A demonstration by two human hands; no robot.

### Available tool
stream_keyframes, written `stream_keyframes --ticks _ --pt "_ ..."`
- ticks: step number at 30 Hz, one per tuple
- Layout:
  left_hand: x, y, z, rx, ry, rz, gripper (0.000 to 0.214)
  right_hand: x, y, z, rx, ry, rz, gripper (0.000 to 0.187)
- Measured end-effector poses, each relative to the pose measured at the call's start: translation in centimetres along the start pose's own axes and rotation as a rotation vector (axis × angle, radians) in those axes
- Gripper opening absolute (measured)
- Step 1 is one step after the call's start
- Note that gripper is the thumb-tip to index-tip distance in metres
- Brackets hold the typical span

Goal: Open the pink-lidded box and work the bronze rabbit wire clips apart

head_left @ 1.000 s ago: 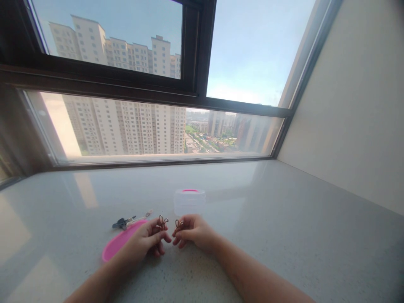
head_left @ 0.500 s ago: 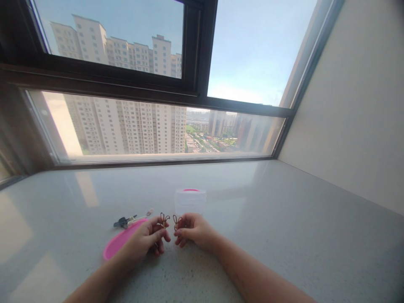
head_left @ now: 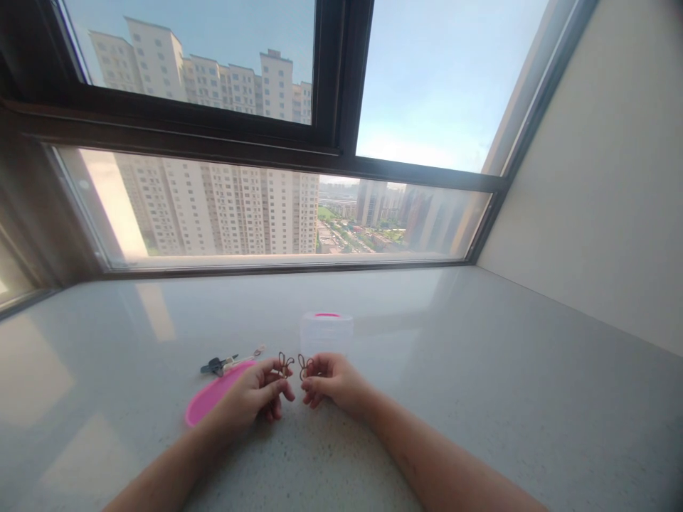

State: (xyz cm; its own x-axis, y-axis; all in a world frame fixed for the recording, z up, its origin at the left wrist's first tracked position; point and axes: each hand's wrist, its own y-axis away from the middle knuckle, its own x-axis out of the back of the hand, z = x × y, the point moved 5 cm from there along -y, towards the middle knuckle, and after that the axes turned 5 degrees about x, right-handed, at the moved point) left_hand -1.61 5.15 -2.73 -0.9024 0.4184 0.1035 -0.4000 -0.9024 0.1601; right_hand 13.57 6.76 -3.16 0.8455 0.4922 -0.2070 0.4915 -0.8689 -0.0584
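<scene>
My left hand [head_left: 250, 395] pinches a small brown wire loop piece [head_left: 284, 363] between thumb and fingers. My right hand [head_left: 334, 378] pinches a second brown wire loop piece [head_left: 304, 365]. The two pieces stand side by side, nearly touching, just above the speckled grey counter [head_left: 427, 355]. Both hands rest low near the counter's middle, fingers curled.
A clear round plastic container [head_left: 326, 333] with a pink base stands just behind my hands. A pink lid [head_left: 210, 400] lies flat to the left. A small dark tool with a thin light stick [head_left: 228, 363] lies behind the lid. A window spans the far edge; a wall rises at right.
My hands have drawn slightly closer together, bringing the two wire pieces nearer each other. The view has tilted a little; nothing else on the counter has moved.
</scene>
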Motion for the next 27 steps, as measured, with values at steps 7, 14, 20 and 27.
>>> stream_keyframes --ticks 7,14,20,27 --pt "-0.05 0.16 0.12 0.028 -0.017 0.004 0.039 0.16 0.04 0.12 -0.006 0.006 0.005 0.043" --pt "-0.24 0.34 0.43 0.031 -0.024 -0.017 0.036 0.26 -0.08 0.33 -0.003 0.000 0.001 0.044" --pt "-0.22 0.38 0.53 0.047 -0.048 -0.003 0.037 0.14 -0.07 0.18 -0.011 -0.009 0.018 0.045" --pt "-0.37 0.51 0.63 0.028 -0.047 -0.024 0.031 0.09 0.05 -0.01 0.003 0.006 0.007 0.046"
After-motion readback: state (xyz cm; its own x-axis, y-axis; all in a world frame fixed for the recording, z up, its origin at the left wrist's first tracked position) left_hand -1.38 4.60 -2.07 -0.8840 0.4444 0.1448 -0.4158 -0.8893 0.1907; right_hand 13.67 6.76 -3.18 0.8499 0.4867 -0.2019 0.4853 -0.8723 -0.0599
